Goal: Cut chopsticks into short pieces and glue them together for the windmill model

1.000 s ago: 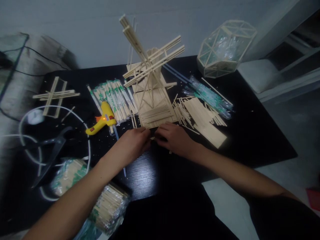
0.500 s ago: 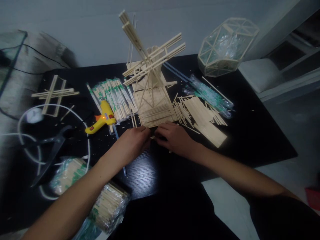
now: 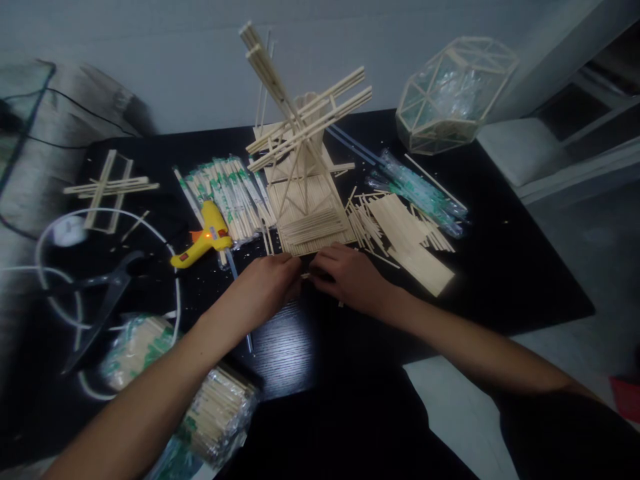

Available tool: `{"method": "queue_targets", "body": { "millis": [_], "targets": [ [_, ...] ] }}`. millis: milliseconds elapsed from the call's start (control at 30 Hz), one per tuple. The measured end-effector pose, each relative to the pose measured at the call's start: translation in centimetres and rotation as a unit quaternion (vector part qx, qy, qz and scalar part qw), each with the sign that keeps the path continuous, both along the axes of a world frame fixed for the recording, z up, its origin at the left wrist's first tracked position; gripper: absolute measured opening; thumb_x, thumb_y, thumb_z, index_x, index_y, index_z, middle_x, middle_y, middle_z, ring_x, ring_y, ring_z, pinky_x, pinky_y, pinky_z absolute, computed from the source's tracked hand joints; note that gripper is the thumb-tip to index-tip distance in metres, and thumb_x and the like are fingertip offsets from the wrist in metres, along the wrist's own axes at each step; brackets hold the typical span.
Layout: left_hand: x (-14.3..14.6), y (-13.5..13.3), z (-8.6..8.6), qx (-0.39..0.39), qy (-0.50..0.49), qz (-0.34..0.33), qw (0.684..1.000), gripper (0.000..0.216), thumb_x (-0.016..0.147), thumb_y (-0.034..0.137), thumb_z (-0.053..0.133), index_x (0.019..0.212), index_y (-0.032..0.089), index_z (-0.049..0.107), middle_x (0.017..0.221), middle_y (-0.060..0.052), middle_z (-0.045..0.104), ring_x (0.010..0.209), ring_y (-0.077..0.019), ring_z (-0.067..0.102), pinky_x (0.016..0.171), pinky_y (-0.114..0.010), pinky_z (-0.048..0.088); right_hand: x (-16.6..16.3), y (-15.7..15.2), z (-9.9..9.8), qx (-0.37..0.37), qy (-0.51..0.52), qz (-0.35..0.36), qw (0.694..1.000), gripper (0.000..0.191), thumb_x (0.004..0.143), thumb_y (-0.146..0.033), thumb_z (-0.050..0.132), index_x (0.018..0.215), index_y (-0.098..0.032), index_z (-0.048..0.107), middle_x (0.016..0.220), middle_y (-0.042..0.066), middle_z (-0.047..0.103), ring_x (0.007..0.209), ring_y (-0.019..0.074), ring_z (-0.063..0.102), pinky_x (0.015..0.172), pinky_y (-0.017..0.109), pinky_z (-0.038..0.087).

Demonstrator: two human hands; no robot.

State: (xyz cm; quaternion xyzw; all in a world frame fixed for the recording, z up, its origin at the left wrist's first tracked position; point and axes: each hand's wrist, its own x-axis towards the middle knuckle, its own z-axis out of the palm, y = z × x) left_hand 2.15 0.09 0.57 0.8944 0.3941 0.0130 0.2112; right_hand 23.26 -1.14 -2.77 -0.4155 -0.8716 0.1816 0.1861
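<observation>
At the front edge of a windmill model (image 3: 315, 193) built of wooden sticks, both of my hands are close together with fingers curled. My left hand (image 3: 275, 277) is closed, its fingertips pinched near a small pale wooden stick (image 3: 305, 275) that shows in the gap between the hands. My right hand (image 3: 347, 273) is closed at the other side of that gap, also pinching the stick. Most of the stick is hidden by the fingers. A pale stick end pokes out below my right hand. Crossed stick blades rise from the model's front.
On the black table (image 3: 500, 267) lie a yellow glue gun (image 3: 205, 237), wrapped chopsticks (image 3: 230, 193), pliers (image 3: 107, 300) and a white cable (image 3: 177, 287). Flat stick panels (image 3: 420, 257) and loose sticks are at right. A faceted frame (image 3: 455, 93) stands behind; bagged chopsticks (image 3: 220, 413) sit by my left forearm.
</observation>
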Motion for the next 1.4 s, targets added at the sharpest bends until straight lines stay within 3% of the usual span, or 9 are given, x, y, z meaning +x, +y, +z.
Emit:
{"method": "queue_targets", "body": {
  "millis": [833,1400],
  "targets": [
    [0.16,0.13,0.24,0.0,0.005,0.01,1.0,0.008,0.092,0.014,0.059,0.085,0.015,0.06,0.083,-0.004,0.063,0.069,-0.0159,0.061,0.064,-0.028,0.043,0.05,0.01,-0.05,-0.011,0.004,0.002,1.0,0.005,0.092,-0.018,0.071,0.088,-0.016,0.068,0.089,0.006,0.067,0.088,0.0217,0.058,0.081,0.033,0.044],
    [-0.08,0.04,-0.17,-0.014,0.011,0.016,1.0,0.008,0.095,0.022,0.056,0.091,0.016,0.059,0.089,-0.005,0.063,0.076,-0.0189,0.062,0.068,-0.03,0.044,0.14,0.08,-0.48,0.004,0.011,0.012,1.0,0.007,0.092,-0.019,0.072,0.088,-0.016,0.068,0.089,0.006,0.067,0.089,0.0217,0.059,0.081,0.034,0.045]
  ]
}}
